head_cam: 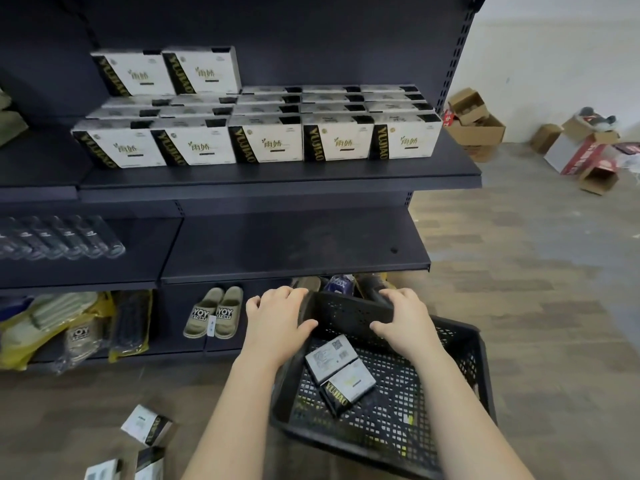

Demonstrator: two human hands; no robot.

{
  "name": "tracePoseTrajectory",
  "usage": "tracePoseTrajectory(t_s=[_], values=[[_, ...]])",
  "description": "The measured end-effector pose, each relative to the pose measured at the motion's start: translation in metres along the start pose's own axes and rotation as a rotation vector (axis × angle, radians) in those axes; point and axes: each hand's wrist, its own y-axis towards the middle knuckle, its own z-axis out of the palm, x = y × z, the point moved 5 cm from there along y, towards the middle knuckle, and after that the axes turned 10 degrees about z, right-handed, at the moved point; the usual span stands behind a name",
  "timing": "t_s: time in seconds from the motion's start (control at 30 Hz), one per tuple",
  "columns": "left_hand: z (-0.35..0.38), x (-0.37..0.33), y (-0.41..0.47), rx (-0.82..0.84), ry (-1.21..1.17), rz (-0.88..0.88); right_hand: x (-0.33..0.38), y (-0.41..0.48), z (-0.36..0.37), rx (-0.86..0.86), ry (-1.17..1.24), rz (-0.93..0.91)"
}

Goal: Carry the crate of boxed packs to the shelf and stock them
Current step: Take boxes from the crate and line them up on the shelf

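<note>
Nearest, at lower left, loose packs lie on the wooden floor. To their right, two bare forearms reach forward to a black mesh crate. Two boxed packs lie flat on the crate's bottom, touching each other, just below and between the hands. The left hand has its grip clenched over the crate's far left corner, thumb inside. The right hand has its grip clenched over the far wall. Beyond, a pair of slippers sits on the lowest level of a dark shelf. Its top level holds rows of packs, white and black. Far right, cardboard boxes lie by the wall.
</note>
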Motion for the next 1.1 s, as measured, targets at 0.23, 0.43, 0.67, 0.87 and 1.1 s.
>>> tracePoseTrajectory(t_s=[0.23,0.43,0.67,0.87,1.1], values=[[0.015,-0.041,0.011,0.017,-0.011,-0.069,-0.025,0.019,-0.023,0.028,-0.129,-0.053],[0.029,-0.082,0.016,-0.012,-0.023,-0.141,-0.063,0.033,-0.045,0.091,-0.127,-0.089],[0.050,-0.100,0.003,0.011,-0.052,-0.236,-0.088,0.037,-0.034,0.218,-0.206,-0.137],[0.060,-0.087,-0.003,0.042,-0.053,-0.288,-0.088,0.048,0.000,0.356,-0.256,-0.184],[0.090,-0.060,0.013,0.083,-0.027,-0.254,-0.090,0.075,0.053,0.419,-0.263,-0.175]])
